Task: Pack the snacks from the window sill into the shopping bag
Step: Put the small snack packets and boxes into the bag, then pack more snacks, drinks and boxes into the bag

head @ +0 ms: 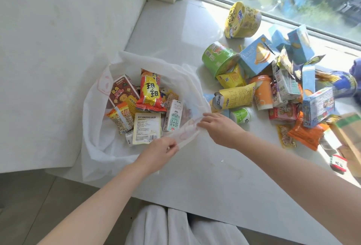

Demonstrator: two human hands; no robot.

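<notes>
- Snack pile blurs, cut off at the window sill's right edge.
- Left hand and right hand each pinch the shopping bag's near rim, by the left edge.

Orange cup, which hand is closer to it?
Right. The right hand pinches the rim of the shopping bag, just below-left of the orange cup; the left hand grips that rim farther left.
</notes>
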